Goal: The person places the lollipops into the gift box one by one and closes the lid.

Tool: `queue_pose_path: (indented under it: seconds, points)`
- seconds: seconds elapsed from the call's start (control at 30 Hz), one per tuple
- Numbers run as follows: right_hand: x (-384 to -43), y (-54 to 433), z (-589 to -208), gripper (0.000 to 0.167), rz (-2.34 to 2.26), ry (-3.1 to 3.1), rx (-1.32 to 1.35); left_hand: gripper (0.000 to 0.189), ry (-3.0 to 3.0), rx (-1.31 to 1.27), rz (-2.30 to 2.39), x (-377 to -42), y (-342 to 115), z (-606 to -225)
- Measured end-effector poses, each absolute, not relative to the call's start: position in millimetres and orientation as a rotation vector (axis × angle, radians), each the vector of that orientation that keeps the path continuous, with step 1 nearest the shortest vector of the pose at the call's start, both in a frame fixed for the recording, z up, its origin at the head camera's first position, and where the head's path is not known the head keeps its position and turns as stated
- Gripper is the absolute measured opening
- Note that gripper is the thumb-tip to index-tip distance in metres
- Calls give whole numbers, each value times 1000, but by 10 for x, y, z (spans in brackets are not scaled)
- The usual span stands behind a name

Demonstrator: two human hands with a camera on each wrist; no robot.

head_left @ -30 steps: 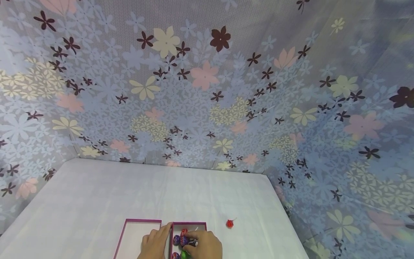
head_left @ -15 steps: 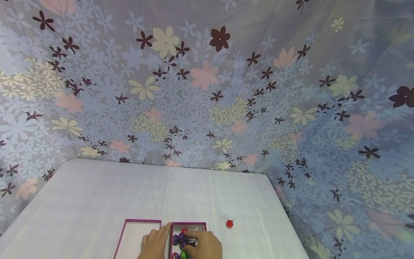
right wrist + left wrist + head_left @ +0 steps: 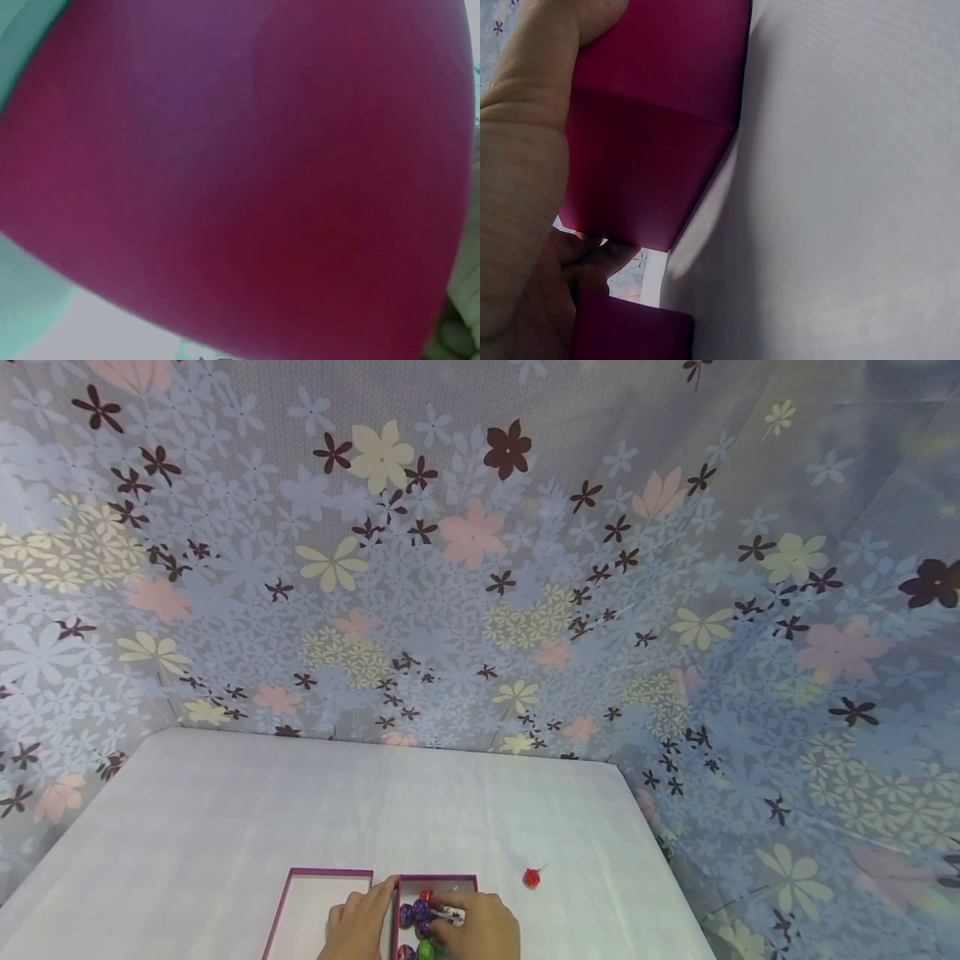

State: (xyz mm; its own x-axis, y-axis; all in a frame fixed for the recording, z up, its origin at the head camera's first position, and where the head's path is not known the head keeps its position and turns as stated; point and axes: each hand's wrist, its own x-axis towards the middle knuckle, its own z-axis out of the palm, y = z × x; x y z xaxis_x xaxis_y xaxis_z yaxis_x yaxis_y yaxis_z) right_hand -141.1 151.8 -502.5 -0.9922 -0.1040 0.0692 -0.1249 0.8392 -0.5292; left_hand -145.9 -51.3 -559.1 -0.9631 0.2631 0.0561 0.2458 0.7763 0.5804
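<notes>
A magenta-edged box (image 3: 437, 877) with a white inside holds several wrapped lollipops. A purple lollipop (image 3: 422, 911) lies near its left wall, a red lollipop (image 3: 426, 895) above it, and a green lollipop (image 3: 426, 950) lower down. My right hand (image 3: 486, 928) reaches over the right wall, thumb and finger curled about a lollipop's white stick end (image 3: 451, 915); its palm side is hidden. My left hand (image 3: 358, 922) holds the box's left wall, its fingertips at the upper left corner. In the left wrist view the left hand (image 3: 532, 165) lies against the magenta side.
A second magenta-edged box part (image 3: 330, 871), white inside, lies just left. One red lollipop (image 3: 532, 878) lies on the white tabletop (image 3: 592, 843) to the right. A flowered cloth (image 3: 450, 568) hangs behind and beside the table. A magenta wall (image 3: 247, 172) fills most of the right wrist view.
The right thumb and finger have spread a little and the hand has shifted slightly right, showing more of the white stick end. The purple lollipop has turned. The left hand stays in place.
</notes>
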Motion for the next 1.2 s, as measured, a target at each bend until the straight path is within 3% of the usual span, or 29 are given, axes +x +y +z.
queue_pose_path:
  seconds: [0.53, 0.9, 1.2]
  points:
    - [-1419, 1684, -4927, 28, 927, -2884, 59, 118, 2933, 406, 929, -1477, -530, -5580]
    - [-1542, 1921, -5012, 16, 821, -2748, -80, 115, 2921, 404, 929, -1481, -521, -5584]
    - [-1663, 2097, -5105, 22, 729, -2760, -242, 116, 2930, 403, 921, -1477, -508, -5586]
